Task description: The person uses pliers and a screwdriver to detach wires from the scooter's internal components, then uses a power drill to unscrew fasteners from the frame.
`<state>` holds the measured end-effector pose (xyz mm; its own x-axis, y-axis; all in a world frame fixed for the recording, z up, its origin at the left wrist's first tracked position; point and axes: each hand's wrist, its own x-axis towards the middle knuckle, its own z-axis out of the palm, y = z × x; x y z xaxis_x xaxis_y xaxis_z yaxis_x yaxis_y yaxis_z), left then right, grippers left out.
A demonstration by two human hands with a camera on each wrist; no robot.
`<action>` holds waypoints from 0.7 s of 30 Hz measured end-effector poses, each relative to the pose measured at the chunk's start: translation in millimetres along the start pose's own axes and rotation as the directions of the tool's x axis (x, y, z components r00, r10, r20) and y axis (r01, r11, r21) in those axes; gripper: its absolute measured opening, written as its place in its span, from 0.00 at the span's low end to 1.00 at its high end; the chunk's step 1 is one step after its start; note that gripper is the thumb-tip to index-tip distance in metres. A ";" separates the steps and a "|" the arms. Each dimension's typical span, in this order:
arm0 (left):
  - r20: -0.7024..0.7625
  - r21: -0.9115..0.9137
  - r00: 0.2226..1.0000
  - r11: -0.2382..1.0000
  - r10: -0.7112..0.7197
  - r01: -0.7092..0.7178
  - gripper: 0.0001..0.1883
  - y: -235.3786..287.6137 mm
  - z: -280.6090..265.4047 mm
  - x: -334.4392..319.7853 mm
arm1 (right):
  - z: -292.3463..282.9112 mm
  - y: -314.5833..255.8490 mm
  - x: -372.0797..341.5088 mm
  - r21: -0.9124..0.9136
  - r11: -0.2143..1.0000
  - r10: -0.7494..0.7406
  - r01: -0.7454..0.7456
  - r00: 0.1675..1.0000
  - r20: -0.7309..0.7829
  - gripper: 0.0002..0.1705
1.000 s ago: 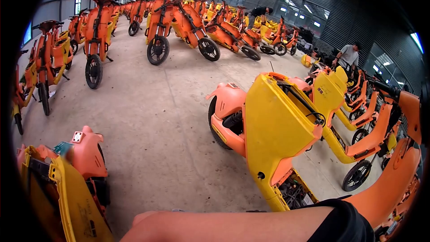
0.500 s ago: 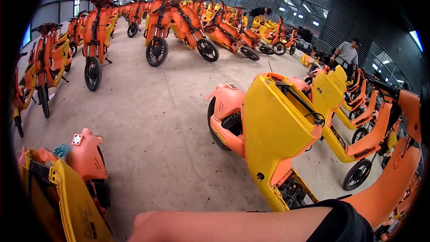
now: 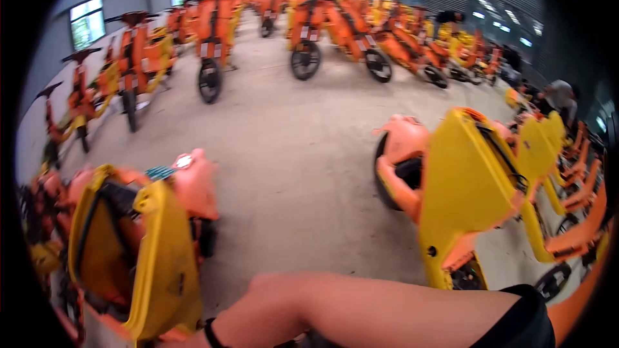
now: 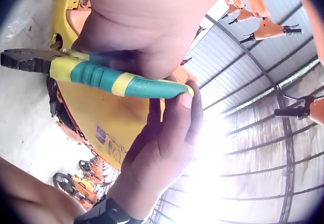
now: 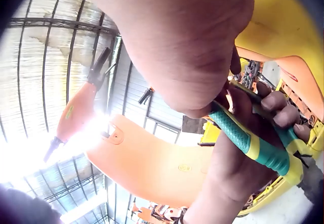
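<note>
Pliers with teal and yellow handles [image 4: 98,77] lie across the left hand [image 4: 142,31], which grips them in the left wrist view. Their dark metal head points left there. The right hand [image 4: 164,150] pinches the far end of a handle with thumb and fingers. Seen from the right wrist, the left hand [image 5: 233,165] has its fingers curled round the pliers [image 5: 268,158]; the right hand [image 5: 187,57] meets the handle end, its fingertips mostly hidden. In the head view a bent arm shows at the bottom, while both hands are out of sight.
A yellow scooter body [image 3: 464,187] stands right of centre, another [image 3: 171,251] at lower left. Rows of orange scooters [image 3: 216,26] line the back. A person in a grey top [image 3: 560,95] is at the far right. Concrete floor [image 3: 271,154] lies between.
The head view has turned left, so the scooters appear farther right and a window shows at left. The arm now looks more bent, and a black wristband has come into view.
</note>
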<state>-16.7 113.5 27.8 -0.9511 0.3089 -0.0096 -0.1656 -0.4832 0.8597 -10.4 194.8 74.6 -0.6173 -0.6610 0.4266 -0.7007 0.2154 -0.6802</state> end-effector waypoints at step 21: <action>-0.061 -0.020 0.966 0.968 0.250 -0.252 0.23 51.2 -94.1 -56.3 | -104.9 -1.2 28.4 -0.660 0.749 -0.430 -0.053 0.719 -0.546 0.08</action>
<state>3.9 -5.7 24.2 -0.9764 0.1271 0.1745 0.0741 -0.5620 0.8238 -64.5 251.2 150.0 -0.3381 -0.1755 0.9246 -0.7283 0.6710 -0.1389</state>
